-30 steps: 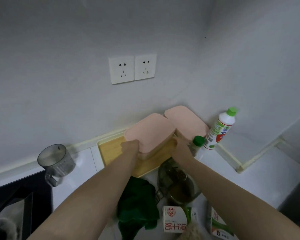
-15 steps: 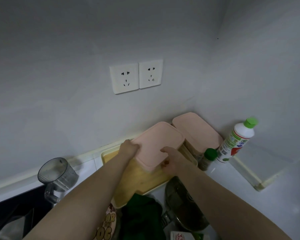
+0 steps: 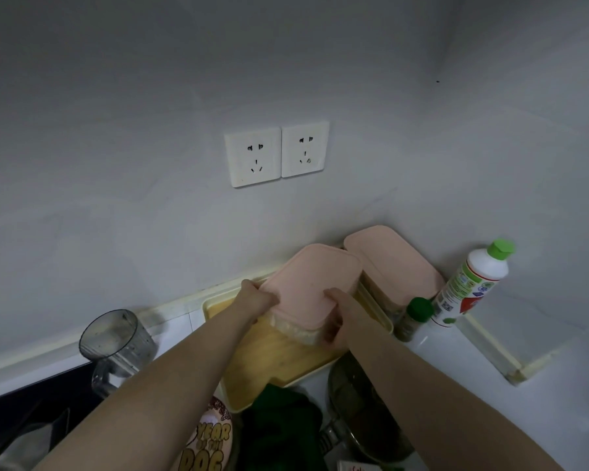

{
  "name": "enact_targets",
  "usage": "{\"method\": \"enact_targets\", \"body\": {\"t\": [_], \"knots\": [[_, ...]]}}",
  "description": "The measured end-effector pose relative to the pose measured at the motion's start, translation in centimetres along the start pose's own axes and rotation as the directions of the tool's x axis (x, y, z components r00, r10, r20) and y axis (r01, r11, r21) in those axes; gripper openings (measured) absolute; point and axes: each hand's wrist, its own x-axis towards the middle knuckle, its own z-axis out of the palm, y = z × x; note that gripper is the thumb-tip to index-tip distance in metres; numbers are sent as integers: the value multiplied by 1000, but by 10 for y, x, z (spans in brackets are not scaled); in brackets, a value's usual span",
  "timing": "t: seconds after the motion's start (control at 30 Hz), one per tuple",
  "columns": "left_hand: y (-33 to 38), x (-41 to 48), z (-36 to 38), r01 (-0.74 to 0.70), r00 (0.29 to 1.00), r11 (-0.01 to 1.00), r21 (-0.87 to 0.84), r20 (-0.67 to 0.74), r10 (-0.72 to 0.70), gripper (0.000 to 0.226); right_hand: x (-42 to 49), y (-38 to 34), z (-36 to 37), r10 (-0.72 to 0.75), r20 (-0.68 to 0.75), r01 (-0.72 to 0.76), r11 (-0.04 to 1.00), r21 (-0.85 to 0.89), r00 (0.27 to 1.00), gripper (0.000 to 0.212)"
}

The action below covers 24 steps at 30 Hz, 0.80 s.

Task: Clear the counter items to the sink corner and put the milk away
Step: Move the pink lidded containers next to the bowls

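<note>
Both arms reach straight out toward the wall. The left hand (image 3: 257, 300) grips the near left edge of the pink-lidded container (image 3: 315, 283), and the right hand (image 3: 342, 316) curls round its near right corner. It has a clear body, pale contents and a smooth pink lid. It's over the wooden tray (image 3: 279, 362) at the back of the counter (image 3: 490, 385), just beside a second container (image 3: 391, 263) in the corner; resting or lifted, hard to tell.
</note>
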Motion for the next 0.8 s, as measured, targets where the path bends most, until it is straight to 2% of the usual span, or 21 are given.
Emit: {"method": "enact_targets", "body": {"t": [0.07, 0.23, 0.33, 0.5, 0.63, 0.8], "knots": [[-2, -5, 0, 5, 1000, 1000, 23, 28, -5, 47, -4, -9, 1, -33, -16, 32, 998, -51, 999, 45], [-4, -29, -9, -3, 994, 998, 65, 113, -4, 38, -33, -19, 4, -92, -75, 80, 987, -141, 993, 64], [-5, -46, -25, 34, 988, 999, -9, 148, -32, 33, -53, -19, 8, -74, -75, 68, 995, -79, 994, 70], [-10, -85, -52, 42, 977, 985, -169, 211, -6, 23, -98, -6, 22, -161, -30, 162, 986, 32, 986, 48], [-18, -126, -71, 25, 964, 973, -228, 263, 37, 18, -139, 10, 26, -125, 42, 121, 988, 99, 991, 26], [-30, -184, -87, -8, 963, 940, -341, 250, 99, 24, -195, 26, 32, -132, 129, 125, 990, 68, 983, 19]]}}
